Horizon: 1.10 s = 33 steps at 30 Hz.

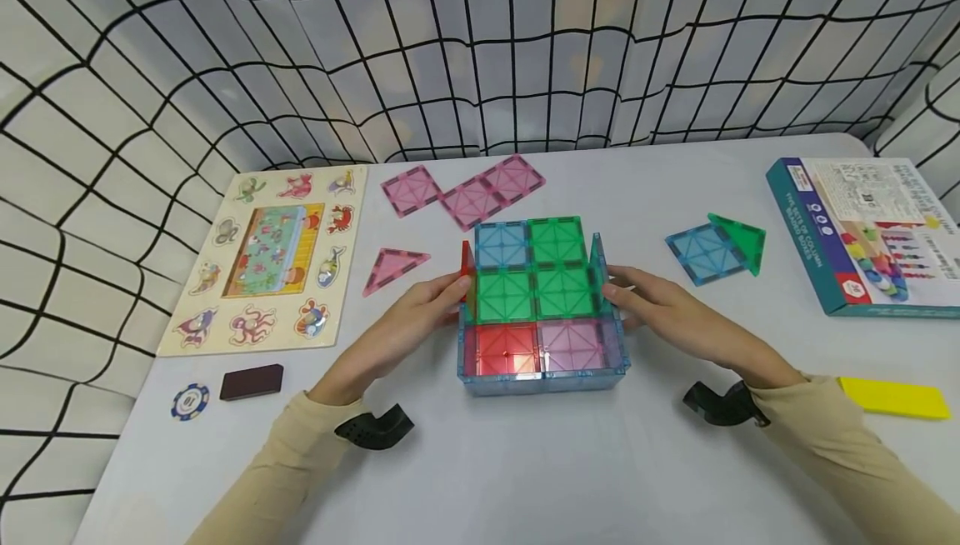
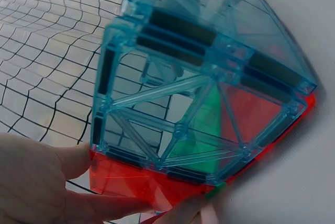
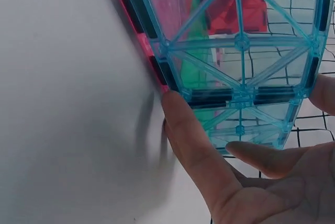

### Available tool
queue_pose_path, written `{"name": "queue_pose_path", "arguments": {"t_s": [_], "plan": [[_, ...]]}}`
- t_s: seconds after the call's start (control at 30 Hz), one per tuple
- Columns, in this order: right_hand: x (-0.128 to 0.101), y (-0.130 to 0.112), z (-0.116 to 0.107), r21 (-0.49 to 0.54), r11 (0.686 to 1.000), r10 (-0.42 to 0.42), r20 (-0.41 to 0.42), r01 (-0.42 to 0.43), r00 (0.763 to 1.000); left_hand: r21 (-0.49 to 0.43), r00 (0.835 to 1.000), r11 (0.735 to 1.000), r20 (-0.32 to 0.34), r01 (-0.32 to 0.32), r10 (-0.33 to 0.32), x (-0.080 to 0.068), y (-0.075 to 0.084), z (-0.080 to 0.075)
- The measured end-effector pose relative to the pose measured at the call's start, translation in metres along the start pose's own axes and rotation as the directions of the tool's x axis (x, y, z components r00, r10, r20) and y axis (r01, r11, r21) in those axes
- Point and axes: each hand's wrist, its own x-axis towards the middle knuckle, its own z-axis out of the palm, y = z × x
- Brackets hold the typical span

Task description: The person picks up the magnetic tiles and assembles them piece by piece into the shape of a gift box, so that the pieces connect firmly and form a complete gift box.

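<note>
A box-like build of see-through magnetic tiles (image 1: 506, 299) stands mid-table, with blue, green, red and purple squares in its base. Blue walls (image 1: 502, 385) enclose its near end. At its left side my left hand (image 1: 427, 307) pinches an upright red magnetic tile (image 2: 123, 177), the thumb at the corner where it meets a blue wall. On the opposite side my right hand (image 1: 663, 312) holds an upright blue magnetic tile (image 3: 251, 124) between thumb and fingers. One right finger (image 3: 191, 140) reaches low, along the base edge.
Pink tiles (image 1: 491, 191) lie behind the build, and a pink triangle (image 1: 393, 268) left of it. A blue square (image 1: 705, 253) and green triangle (image 1: 742, 241) overlap at right. Around them are a puzzle board (image 1: 352, 220), a game box (image 1: 806, 237), yellow block (image 1: 896, 397), dark block (image 1: 251, 382) and chip (image 1: 190, 402).
</note>
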Motion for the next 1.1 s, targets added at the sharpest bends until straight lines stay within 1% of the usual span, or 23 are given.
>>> {"name": "queue_pose_path", "arguments": {"t_s": [0.1,0.17,0.37,0.5,0.57,0.6,0.63,0.67,0.7,0.77,0.8,0.83,0.87,0.9,0.93,1.0,1.1], "plan": [[0.001,0.0,0.001,0.018,1.0,0.001,-0.001,-0.001,1.0,0.017,0.999,0.999,0.0,-0.036,0.036,-0.001,0.0,0.001],[0.001,0.0,0.001,0.031,0.999,0.007,-0.005,-0.007,1.0,0.022,0.999,0.999,-0.001,-0.044,0.044,-0.001,0.001,0.002],[0.002,-0.002,0.003,0.086,0.996,0.01,-0.007,-0.01,1.0,0.037,1.0,0.999,0.0,-0.015,0.015,-0.003,0.002,0.002],[0.002,-0.003,0.004,0.087,0.996,0.02,0.003,-0.02,1.0,0.059,1.0,0.998,-0.001,-0.008,0.008,-0.003,0.001,0.001],[0.002,-0.002,0.004,0.085,0.996,0.024,0.012,-0.025,1.0,0.112,1.0,0.994,-0.031,0.002,0.001,-0.003,0.001,0.0],[0.002,-0.002,0.004,0.084,0.996,0.024,0.016,-0.025,1.0,0.159,0.998,0.987,-0.06,0.005,0.004,-0.004,0.001,-0.002],[0.002,-0.001,0.004,0.085,0.996,0.022,0.019,-0.023,1.0,0.223,0.995,0.975,-0.101,0.006,0.017,-0.004,0.0,-0.005],[0.002,0.0,0.004,0.088,0.996,0.018,0.021,-0.02,1.0,0.294,0.988,0.956,-0.147,0.005,0.04,-0.004,0.001,-0.008],[0.002,0.0,0.004,0.092,0.996,0.015,0.022,-0.017,1.0,0.368,0.978,0.93,-0.195,0.007,0.069,-0.004,0.0,-0.014],[0.003,0.002,0.003,0.098,0.995,0.012,0.023,-0.015,1.0,0.499,0.951,0.865,-0.288,0.052,0.109,-0.002,-0.001,-0.027],[0.003,0.002,0.003,0.101,0.995,0.01,0.023,-0.012,1.0,0.557,0.939,0.827,-0.319,0.077,0.127,-0.001,-0.002,-0.035],[0.003,0.003,0.003,0.101,0.995,0.012,0.023,-0.014,1.0,0.598,0.931,0.795,-0.339,0.1,0.137,0.001,-0.003,-0.041],[0.004,0.003,0.002,0.1,0.995,0.012,0.024,-0.014,1.0,0.62,0.928,0.775,-0.348,0.122,0.132,0.002,-0.005,-0.048],[0.004,0.003,0.002,0.096,0.995,0.011,0.025,-0.013,1.0,0.637,0.929,0.757,-0.352,0.148,0.115,0.004,-0.006,-0.053],[0.005,0.003,0.001,0.089,0.996,0.01,0.026,-0.012,1.0,0.65,0.932,0.74,-0.351,0.172,0.093,0.005,-0.007,-0.057],[0.005,0.004,0.0,0.082,0.997,0.006,0.029,-0.008,1.0,0.675,0.939,0.712,-0.338,0.194,0.065,0.007,-0.009,-0.063],[0.006,0.005,-0.001,0.077,0.997,0.004,0.036,-0.006,0.999,0.693,0.943,0.691,-0.329,0.205,0.051,0.011,-0.012,-0.065]]}}
